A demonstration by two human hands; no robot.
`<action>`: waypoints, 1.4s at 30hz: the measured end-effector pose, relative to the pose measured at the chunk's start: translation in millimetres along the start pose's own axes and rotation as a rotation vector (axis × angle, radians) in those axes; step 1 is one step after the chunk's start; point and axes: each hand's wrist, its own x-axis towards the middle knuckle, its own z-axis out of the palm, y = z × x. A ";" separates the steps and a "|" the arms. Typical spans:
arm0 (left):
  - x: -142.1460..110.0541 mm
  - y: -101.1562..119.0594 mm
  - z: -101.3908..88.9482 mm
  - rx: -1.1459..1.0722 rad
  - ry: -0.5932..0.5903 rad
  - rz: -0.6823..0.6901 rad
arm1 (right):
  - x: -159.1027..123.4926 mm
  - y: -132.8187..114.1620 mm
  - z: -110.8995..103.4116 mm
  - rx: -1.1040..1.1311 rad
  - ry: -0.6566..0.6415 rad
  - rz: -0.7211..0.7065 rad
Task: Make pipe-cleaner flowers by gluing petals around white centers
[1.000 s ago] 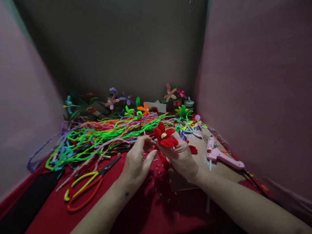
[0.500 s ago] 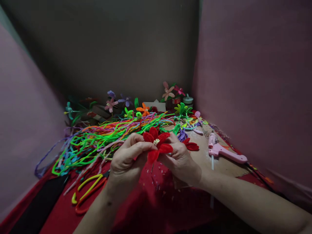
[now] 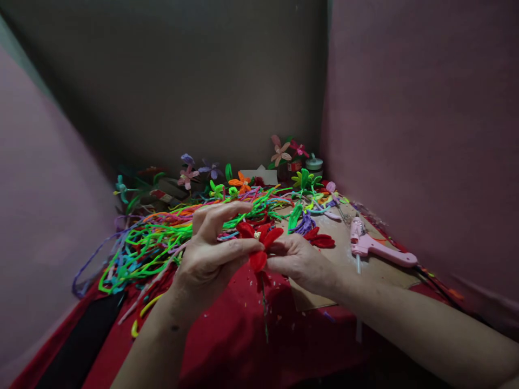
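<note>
A red pipe-cleaner flower with pale yellow stamens and a thin stem hanging down is held between my two hands. My left hand presses its thumb against the front of the flower, with the forefinger lifted away. From the other side, my right hand pinches the flower near its base; the fingertips are partly hidden by petals. Loose red petals lie just beyond my right hand. Behind both hands spreads a heap of bright pipe cleaners.
A pink glue gun rests on a cardboard sheet at right. Yellow-handled pliers are partly covered by my left forearm. Finished flowers and a lidded jar line the back. Red cloth covers the table.
The flower has tipped and turned, so its stem now shows below. My left forefinger has risen off it. My left forearm now covers more of the pliers.
</note>
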 end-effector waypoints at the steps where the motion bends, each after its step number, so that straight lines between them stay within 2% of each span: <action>1: 1.5 -0.6 -2.5 0.020 -0.041 0.054 | -0.1 -0.9 0.0 -0.006 0.003 0.000; 3: 5.8 -1.6 -7.0 0.051 -0.115 0.108 | -0.3 -2.8 0.1 0.013 0.007 0.015; 8: 10.6 -1.2 -9.3 0.155 -0.149 0.043 | 0.7 -2.4 -0.5 0.045 0.006 0.037; 13: 2.1 4.9 -0.4 0.254 -0.079 -0.007 | 2.1 6.5 -3.7 0.064 0.066 -0.018; 16: -4.2 8.1 5.8 0.354 -0.018 0.055 | 1.0 8.9 -5.9 0.004 0.082 -0.096; 18: -7.2 9.0 8.0 0.367 0.028 0.105 | -0.8 7.6 -6.4 -0.139 0.110 -0.145; 21: -9.1 10.2 5.1 0.213 0.044 0.072 | -4.3 3.1 -5.2 -0.402 0.191 -0.261; 25: -7.9 15.0 -8.1 -0.108 -0.058 -0.105 | -7.5 -1.1 -3.4 -0.706 0.267 -0.495; 28: -5.6 20.1 -16.3 -0.209 0.033 -0.196 | -7.6 0.0 -4.9 -0.832 0.237 -0.651; 30: -3.5 24.0 -19.0 -0.200 0.098 -0.213 | -7.2 1.6 -6.6 -0.882 0.217 -0.696; 32: -1.1 28.5 -19.7 -0.134 0.102 -0.190 | -7.1 2.6 -7.6 -0.926 0.217 -0.698; 37: 3.2 40.9 -11.2 0.144 -0.046 -0.062 | -7.9 2.4 -6.9 -0.991 0.225 -0.672; 42: 2.2 47.0 5.4 0.331 -0.040 0.080 | -8.5 7.0 -7.4 -0.999 0.233 -0.666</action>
